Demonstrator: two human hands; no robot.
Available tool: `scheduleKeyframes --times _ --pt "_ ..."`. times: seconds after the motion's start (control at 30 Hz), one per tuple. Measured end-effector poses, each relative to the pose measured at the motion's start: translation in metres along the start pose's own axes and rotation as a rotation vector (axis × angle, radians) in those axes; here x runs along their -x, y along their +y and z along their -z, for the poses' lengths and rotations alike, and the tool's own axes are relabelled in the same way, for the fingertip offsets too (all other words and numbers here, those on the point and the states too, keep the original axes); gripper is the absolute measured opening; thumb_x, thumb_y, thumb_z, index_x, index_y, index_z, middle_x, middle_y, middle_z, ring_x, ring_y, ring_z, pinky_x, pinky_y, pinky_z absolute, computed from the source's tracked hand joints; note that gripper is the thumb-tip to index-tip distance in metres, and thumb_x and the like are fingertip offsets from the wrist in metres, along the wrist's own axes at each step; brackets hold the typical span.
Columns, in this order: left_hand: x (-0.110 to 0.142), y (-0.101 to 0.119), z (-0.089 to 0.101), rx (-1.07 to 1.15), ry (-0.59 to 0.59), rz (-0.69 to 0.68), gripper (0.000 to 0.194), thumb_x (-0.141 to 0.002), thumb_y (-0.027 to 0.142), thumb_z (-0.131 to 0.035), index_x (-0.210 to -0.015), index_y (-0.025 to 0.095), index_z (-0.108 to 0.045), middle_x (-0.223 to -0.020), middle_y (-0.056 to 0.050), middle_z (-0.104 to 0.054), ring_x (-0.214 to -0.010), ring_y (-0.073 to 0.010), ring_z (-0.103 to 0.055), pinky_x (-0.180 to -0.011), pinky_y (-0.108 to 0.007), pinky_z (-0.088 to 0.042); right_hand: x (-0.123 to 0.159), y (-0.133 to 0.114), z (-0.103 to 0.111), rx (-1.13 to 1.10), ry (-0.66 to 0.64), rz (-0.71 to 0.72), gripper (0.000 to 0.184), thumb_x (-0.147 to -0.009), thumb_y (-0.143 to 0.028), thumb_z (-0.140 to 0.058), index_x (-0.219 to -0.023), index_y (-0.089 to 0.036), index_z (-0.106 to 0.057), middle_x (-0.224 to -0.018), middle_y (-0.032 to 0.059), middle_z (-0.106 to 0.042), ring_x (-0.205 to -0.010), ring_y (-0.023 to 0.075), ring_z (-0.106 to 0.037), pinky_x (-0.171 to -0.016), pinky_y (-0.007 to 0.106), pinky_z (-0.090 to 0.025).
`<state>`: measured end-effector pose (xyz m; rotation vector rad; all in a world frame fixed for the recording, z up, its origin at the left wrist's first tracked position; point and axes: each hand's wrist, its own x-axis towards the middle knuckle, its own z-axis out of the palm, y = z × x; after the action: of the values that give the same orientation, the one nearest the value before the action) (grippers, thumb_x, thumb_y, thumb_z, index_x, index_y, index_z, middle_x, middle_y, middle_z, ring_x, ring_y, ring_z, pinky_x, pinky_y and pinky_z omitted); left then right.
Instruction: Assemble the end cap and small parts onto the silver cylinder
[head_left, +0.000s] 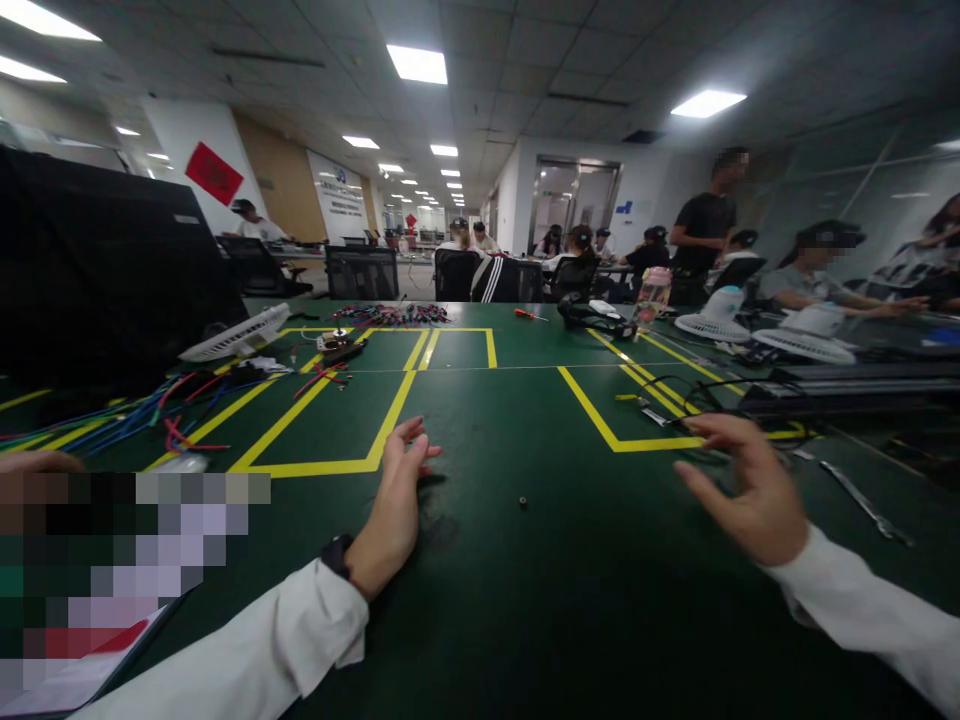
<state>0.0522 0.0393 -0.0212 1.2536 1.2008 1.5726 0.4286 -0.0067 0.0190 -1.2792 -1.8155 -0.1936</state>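
Observation:
My left hand (394, 495) rests on its edge on the dark green table (525, 600), fingers loosely curled and apart, holding nothing. My right hand (746, 485) hovers just above the table at the right, fingers spread and slightly bent, empty. Both arms wear white sleeves, and a dark watch sits on the left wrist. A tiny dark screw or nut (522, 500) lies on the table between the two hands. Yellow tape lines (360, 440) mark rectangles just beyond my hands.
Coloured wires (150, 410) and a white fan (236, 335) lie at the left beside a black monitor (97, 260). More fans (802, 345), black cables (675, 395) and a metal strip (862, 505) sit at the right. An orange-handled screwdriver (529, 314) lies farther back. Several people sit behind.

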Motion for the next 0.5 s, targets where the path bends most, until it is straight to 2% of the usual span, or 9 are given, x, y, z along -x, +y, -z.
scheduleKeyframes --times 0.03,0.1,0.17,0.2,0.3,0.37,0.43,0.5 --pt "0.0 0.001 0.0 0.005 0.002 0.005 0.044 -0.084 0.049 -0.041 -0.12 0.024 -0.045 -0.123 -0.008 -0.046 -0.094 -0.02 -0.057 -0.074 -0.033 -0.047 -0.003 -0.02 -0.016 -0.061 -0.141 0.017 0.039 -0.076 -0.03 -0.06 -0.113 -0.023 -0.05 -0.113 0.0076 -0.052 -0.097 0.0186 -0.052 -0.079 0.034 -0.046" --pt "0.001 0.002 0.0 0.017 0.008 0.011 0.043 -0.084 0.049 -0.041 -0.119 0.025 -0.047 -0.122 -0.007 -0.047 -0.094 -0.0202 -0.057 -0.075 -0.033 -0.047 -0.008 -0.055 -0.049 -0.201 -0.45 0.0 0.029 -0.079 -0.032 -0.057 -0.105 -0.021 -0.055 -0.098 0.0055 -0.058 -0.086 0.0146 -0.055 -0.072 0.029 -0.047" --pt "0.002 0.003 0.001 0.027 0.008 0.013 0.042 -0.084 0.049 -0.041 -0.118 0.025 -0.047 -0.121 -0.007 -0.047 -0.095 -0.0203 -0.057 -0.075 -0.033 -0.047 -0.013 -0.081 -0.078 -0.271 -0.615 -0.02 0.029 -0.076 -0.034 -0.06 -0.101 -0.019 -0.059 -0.092 0.005 -0.06 -0.081 0.0138 -0.055 -0.07 0.029 -0.047" --pt "0.003 0.004 0.001 0.031 0.007 0.014 0.042 -0.084 0.049 -0.041 -0.118 0.026 -0.046 -0.121 -0.006 -0.047 -0.095 -0.0202 -0.057 -0.076 -0.033 -0.047 -0.015 -0.09 -0.089 -0.283 -0.646 -0.018 0.03 -0.074 -0.035 -0.062 -0.099 -0.018 -0.061 -0.091 0.0051 -0.06 -0.081 0.0141 -0.055 -0.072 0.03 -0.047" --pt "0.004 0.005 0.002 0.028 -0.001 0.014 0.042 -0.085 0.049 -0.039 -0.119 0.025 -0.045 -0.122 -0.007 -0.047 -0.096 -0.0198 -0.057 -0.076 -0.032 -0.047 -0.019 -0.104 -0.108 -0.291 -0.662 0.023 0.022 -0.072 -0.036 -0.064 -0.085 -0.018 -0.066 -0.087 0.0047 -0.059 -0.081 0.0145 -0.054 -0.076 0.032 -0.046" --pt "0.004 0.006 0.003 0.022 -0.011 0.018 0.042 -0.085 0.05 -0.038 -0.119 0.025 -0.045 -0.123 -0.007 -0.047 -0.096 -0.0198 -0.057 -0.076 -0.032 -0.047 -0.024 -0.103 -0.106 -0.307 -0.657 0.037 0.017 -0.076 -0.034 -0.059 -0.079 -0.019 -0.066 -0.085 0.0046 -0.059 -0.08 0.014 -0.054 -0.075 0.031 -0.045" --pt "0.004 0.005 0.003 0.026 -0.013 0.026 0.043 -0.085 0.05 -0.038 -0.119 0.025 -0.045 -0.123 -0.007 -0.047 -0.097 -0.0201 -0.057 -0.076 -0.032 -0.047 -0.034 -0.092 -0.091 -0.284 -0.541 0.06 0.017 -0.08 -0.033 -0.054 -0.08 -0.019 -0.065 -0.086 0.0051 -0.06 -0.082 0.0146 -0.055 -0.077 0.032 -0.045" --pt "0.003 0.005 0.004 0.039 -0.01 0.03 0.043 -0.085 0.05 -0.038 -0.119 0.025 -0.045 -0.123 -0.007 -0.047 -0.098 -0.0205 -0.057 -0.077 -0.033 -0.047 -0.046 -0.071 -0.064 -0.163 -0.304 0.092 0.016 -0.081 -0.033 -0.053 -0.084 -0.02 -0.063 -0.09 0.0058 -0.061 -0.087 0.0167 -0.055 -0.082 0.034 -0.043"
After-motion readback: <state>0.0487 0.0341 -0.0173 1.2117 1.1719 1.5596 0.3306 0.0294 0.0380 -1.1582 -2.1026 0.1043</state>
